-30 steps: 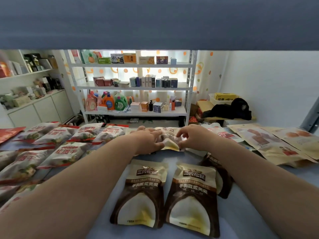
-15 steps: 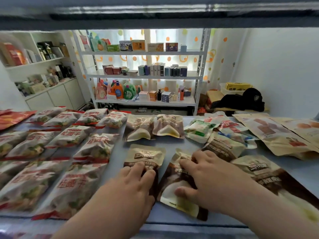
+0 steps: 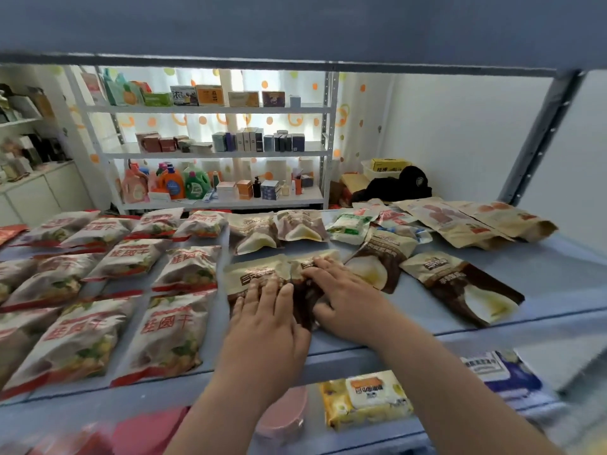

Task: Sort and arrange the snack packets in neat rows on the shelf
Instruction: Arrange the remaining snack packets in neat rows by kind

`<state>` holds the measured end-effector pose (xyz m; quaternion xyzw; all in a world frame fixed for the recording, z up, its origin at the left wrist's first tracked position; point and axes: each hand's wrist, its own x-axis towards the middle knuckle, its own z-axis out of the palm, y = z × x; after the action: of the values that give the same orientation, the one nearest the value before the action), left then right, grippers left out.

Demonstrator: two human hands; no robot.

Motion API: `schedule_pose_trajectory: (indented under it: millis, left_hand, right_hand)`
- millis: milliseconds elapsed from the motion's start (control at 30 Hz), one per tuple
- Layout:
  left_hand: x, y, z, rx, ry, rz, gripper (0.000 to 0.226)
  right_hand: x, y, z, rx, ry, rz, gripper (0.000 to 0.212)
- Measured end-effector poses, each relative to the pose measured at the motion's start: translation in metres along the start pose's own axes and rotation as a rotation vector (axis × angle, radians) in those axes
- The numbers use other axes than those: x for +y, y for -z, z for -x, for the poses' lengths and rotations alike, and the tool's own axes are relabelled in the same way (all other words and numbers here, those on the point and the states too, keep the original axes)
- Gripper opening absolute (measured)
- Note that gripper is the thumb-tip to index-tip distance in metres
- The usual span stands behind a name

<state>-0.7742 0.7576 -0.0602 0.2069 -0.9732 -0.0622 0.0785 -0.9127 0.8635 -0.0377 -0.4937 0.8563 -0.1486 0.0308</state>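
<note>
Far left on the blue shelf point(image 3: 545, 290), the red-lettered packets point(image 3: 170, 326) lay in tidy rows, running from the near edge to the far edge, side by side and flat. Just right of them, the left hand point(image 3: 266, 310) was spread flat on a brown-and-cream packet point(image 3: 249, 274), fingers straight, pressing down and gripping nothing. Right beside it, touching, sat a second brown packet point(image 3: 305, 290), rather crumpled, and the right hand point(image 3: 345, 297) lay across it with fingers stretched out along its top, also pressing rather than clutching. Beyond the hands, two more brown packets point(image 3: 253, 231) lay side by side at the far edge. Further right, a third near packet point(image 3: 381, 257) rested at a slant, with another one point(image 3: 460, 284) apart from it, angled toward the near edge. A green-and-white packet point(image 3: 349, 224) sat behind those, and at the far right several kraft-paper pouches point(image 3: 460, 224) overlapped in a loose heap. On the lower shelf, near right, a yellow packet point(image 3: 368, 399) showed.
</note>
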Motion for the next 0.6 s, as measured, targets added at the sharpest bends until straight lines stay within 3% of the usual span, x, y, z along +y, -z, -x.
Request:
schedule_pose_trajectory:
  millis: [133, 233, 333, 433, 500, 600]
  left_hand:
    - [-0.004, -0.004, -0.003, -0.006, 0.009, -0.018, 0.090]
    - [-0.005, -0.006, -0.003, -0.018, 0.015, -0.027, 0.087]
    - [0.010, 0.009, 0.001, 0.097, 0.039, 0.106, 0.074]
    - [0.046, 0.030, -0.008, 0.213, -0.041, 0.287, 0.054]
    - [0.077, 0.040, -0.028, 0.165, -0.107, 0.308, 0.048]
    - [0.117, 0.041, -0.082, 0.018, -0.138, 0.277, 0.046]
  right_hand:
    - [-0.002, 0.002, 0.012, 0.063, -0.019, -0.096, 0.060]
    - [0.015, 0.015, 0.037, 0.256, -0.084, -0.198, 0.046]
    - [0.058, 0.036, 0.063, 0.423, -0.217, -0.097, 0.041]
    - [0.112, 0.058, 0.077, 0.329, -0.492, 0.018, 0.053]
    - [0.138, 0.066, 0.079, 0.166, -0.615, 0.022, 0.064]
    - [0.155, 0.072, 0.077, 0.163, -0.625, -0.061, 0.073]
